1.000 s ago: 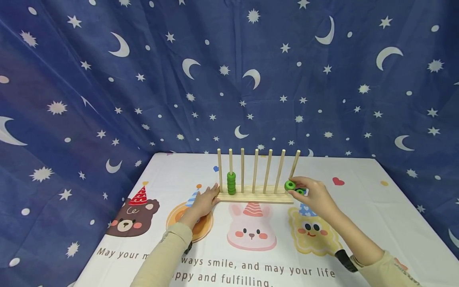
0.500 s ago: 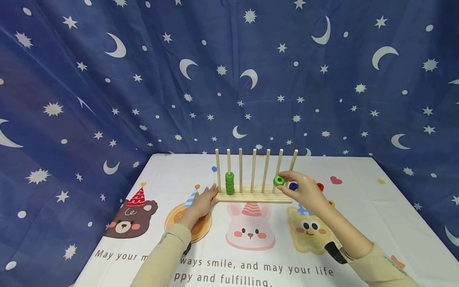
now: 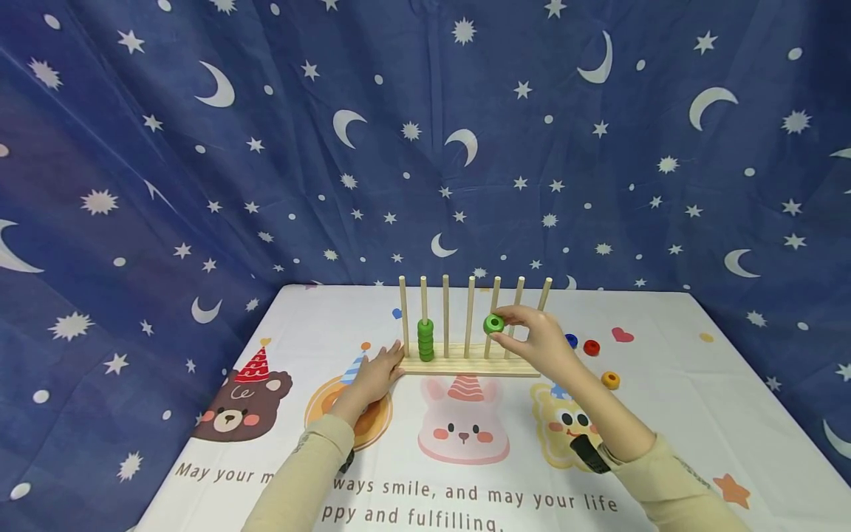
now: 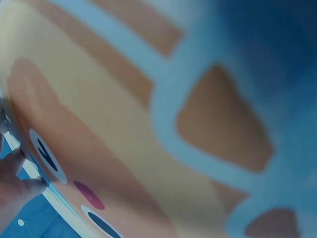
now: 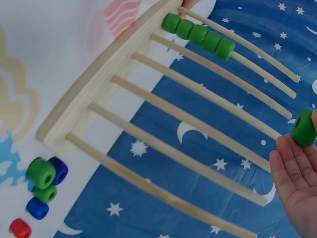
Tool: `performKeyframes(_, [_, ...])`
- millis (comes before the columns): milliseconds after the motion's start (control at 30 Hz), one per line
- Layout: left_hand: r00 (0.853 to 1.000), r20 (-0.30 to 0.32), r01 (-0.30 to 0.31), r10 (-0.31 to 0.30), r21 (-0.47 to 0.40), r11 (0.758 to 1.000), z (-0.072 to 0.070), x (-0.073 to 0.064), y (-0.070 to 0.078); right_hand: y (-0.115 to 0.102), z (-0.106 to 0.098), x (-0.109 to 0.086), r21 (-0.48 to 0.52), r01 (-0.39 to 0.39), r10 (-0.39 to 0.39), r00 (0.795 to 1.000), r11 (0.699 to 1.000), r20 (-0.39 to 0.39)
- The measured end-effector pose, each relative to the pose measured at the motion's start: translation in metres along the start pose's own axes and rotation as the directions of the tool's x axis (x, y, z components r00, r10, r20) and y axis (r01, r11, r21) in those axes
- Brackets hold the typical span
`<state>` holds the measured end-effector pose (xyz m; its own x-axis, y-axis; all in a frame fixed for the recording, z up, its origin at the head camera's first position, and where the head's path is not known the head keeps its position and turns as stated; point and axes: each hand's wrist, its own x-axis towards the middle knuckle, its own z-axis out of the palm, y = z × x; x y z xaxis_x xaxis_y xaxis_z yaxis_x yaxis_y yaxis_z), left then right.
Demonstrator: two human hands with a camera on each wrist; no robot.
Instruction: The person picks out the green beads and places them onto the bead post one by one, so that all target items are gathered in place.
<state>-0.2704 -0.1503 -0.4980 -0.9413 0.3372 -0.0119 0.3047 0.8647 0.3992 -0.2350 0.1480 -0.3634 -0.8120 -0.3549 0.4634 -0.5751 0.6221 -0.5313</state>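
Observation:
My right hand (image 3: 541, 343) pinches a green bead (image 3: 494, 324) between thumb and fingertips, hole facing outward. It is held in front of the upright pegs of a wooden peg rack (image 3: 475, 367), clear of the base. In the right wrist view the same bead (image 5: 303, 128) shows at the right edge, near the peg tips. Several green beads (image 3: 425, 340) are stacked on the second peg from the left; the other pegs are bare. My left hand (image 3: 379, 375) rests with extended fingers at the left end of the base. In the left wrist view, its fingers (image 4: 17, 188) show at the left edge.
Loose beads lie right of the rack: a blue one (image 3: 571, 340), a red one (image 3: 592, 347) and a yellow one (image 3: 610, 380). The right wrist view also shows green beads (image 5: 41, 172) beside the rack's end. The white printed tablecloth (image 3: 671, 414) meets a blue star-patterned curtain (image 3: 425, 148).
My right hand has carried the green bead leftward and slightly up, from the rack's right end to near the fifth peg. The loose beads behind it came into view. My left hand stays put.

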Motion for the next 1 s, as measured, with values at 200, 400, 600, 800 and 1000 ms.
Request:
performKeyframes(200, [1.000, -0.002, -0.001, 0.001, 0.001, 1.000, 0.000, 0.000, 0.000, -0.006, 0.008, 0.009, 0.059, 0.010, -0.009, 1.000, 0.998, -0.018])
performKeyframes(400, [1.000, -0.002, 0.005, -0.005, 0.011, 1.000, 0.000, 0.000, 0.000, -0.012, 0.017, 0.017, 0.110, 0.002, -0.002, 1.000, 0.994, -0.007])
performKeyframes(600, [1.000, -0.005, 0.005, -0.005, 0.021, 1.000, 0.000, 0.000, 0.001, -0.017, 0.023, 0.026, 0.132, -0.004, 0.005, 1.000, 0.991, -0.009])
performKeyframes(800, [1.000, -0.001, 0.009, -0.009, 0.012, 1.000, -0.001, 0.000, 0.003, -0.020, 0.027, 0.035, 0.135, 0.032, -0.031, 0.999, 0.990, -0.013])
performKeyframes(1000, [1.000, -0.006, 0.011, -0.011, 0.013, 1.000, 0.000, 0.000, 0.002, -0.024, 0.037, 0.043, 0.158, 0.069, -0.068, 0.998, 0.985, -0.011])
